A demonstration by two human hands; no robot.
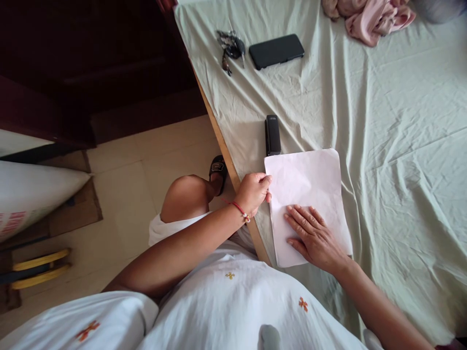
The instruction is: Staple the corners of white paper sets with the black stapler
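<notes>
A stack of white paper sheets [306, 180] lies on the cloth-covered surface near its wooden edge. My left hand [255, 192] pinches the left edge of the stack between thumb and fingers; a red beaded bracelet circles that wrist. Flat on the lower part of the top sheet rests my right hand [310, 233], fingers stretched out. Just beyond the paper's top left corner is a black stapler [272, 133], its near end close to or under the sheets; I cannot tell which.
Farther back lie a black phone [277, 51] and a bunch of keys [232, 48]. Pink cloth [375, 19] is heaped at the far right. The wooden edge [219, 131] runs along the left, with tiled floor [120, 194] and a white sack [32, 194] beyond it.
</notes>
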